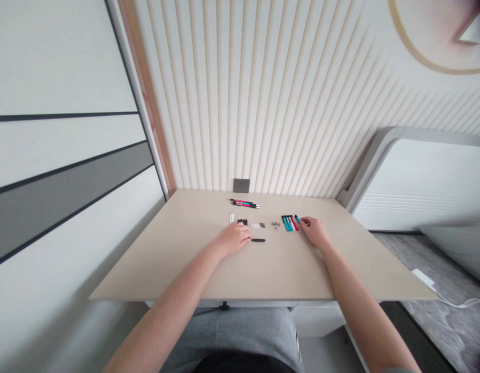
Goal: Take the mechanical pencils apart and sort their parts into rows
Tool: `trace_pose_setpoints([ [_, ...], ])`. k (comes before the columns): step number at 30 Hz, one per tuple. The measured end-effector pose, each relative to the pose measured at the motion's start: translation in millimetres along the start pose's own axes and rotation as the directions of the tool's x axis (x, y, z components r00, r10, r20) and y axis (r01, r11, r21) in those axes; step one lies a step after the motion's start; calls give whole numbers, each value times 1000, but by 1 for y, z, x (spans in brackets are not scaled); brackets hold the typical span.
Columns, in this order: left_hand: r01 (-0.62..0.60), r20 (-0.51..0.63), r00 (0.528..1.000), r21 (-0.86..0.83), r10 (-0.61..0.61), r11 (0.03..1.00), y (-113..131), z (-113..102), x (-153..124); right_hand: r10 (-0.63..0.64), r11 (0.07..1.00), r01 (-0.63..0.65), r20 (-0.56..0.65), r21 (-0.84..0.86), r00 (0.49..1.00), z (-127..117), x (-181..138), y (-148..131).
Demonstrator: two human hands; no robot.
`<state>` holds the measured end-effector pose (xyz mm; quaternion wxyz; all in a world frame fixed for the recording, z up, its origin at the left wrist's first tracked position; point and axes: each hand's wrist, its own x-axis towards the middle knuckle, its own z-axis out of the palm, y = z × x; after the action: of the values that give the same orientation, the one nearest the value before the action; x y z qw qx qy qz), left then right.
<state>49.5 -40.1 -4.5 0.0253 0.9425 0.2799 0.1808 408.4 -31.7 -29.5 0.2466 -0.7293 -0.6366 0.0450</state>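
My left hand (232, 239) is closed at the fingertips on one end of a black pen part (258, 240), which points right, low over the table or lying on it. On the right, my right hand (316, 231) has its fingers bent round the lower end of a teal pen barrel (297, 219) with a dark tip. That barrel is the rightmost in a row beside a red barrel (294, 223) and several teal and white ones (287, 224). Just beyond my left hand are several black grips (243, 221), partly hidden by it. Between the hands lie small white pieces (256, 226), tiny springs (262, 225) and grey metal tips (275, 224).
Several whole pens (243, 203) lie at the back of the beige table (165, 254). Thin clear tubes (232, 217) are left of the black grips. A dark wall socket (241, 185) is behind. A bed with a grey headboard (418, 176) stands to the right.
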Motion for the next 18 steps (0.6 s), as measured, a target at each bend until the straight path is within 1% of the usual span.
trace_pose_setpoints([
  [3, 1, -2, 1000, 0, -1, 1000, 0, 0, 0, 9, 1000, -9, -10, 3, 1000, 3, -1, -7],
  [8, 6, -6, 1000, -2, -6, 1000, 0, 0, 0, 25, 998, -26, -14, -61, 1000, 7, -2, -15],
  [11, 7, -2, 1000, 1, -7, 1000, 0, 0, 0, 36, 997, -37, -7, -66, 999, 5, -5, -19],
  [13, 8, 5, 1000, 8, -8, 1000, 0, 0, 0, 28, 998, -30, -39, -55, 999, 1, -8, -23],
  [15, 12, 11, 1000, 17, -12, 1000, 1, -1, 0, -14, 999, 7, -147, -49, 989, -4, -13, -30],
  [16, 18, 13, 1000, 21, -18, 1000, 1, -2, 0, -63, 997, 53, -213, -52, 975, -7, -17, -35],
  [17, 27, 15, 1000, 25, -27, 999, 2, -2, 1, -137, 990, 126, -267, -59, 954, -9, -20, -42],
  [18, 39, 16, 999, 26, -39, 999, 2, -3, 1, -232, 973, 222, -292, -65, 928, -11, -24, -50],
])
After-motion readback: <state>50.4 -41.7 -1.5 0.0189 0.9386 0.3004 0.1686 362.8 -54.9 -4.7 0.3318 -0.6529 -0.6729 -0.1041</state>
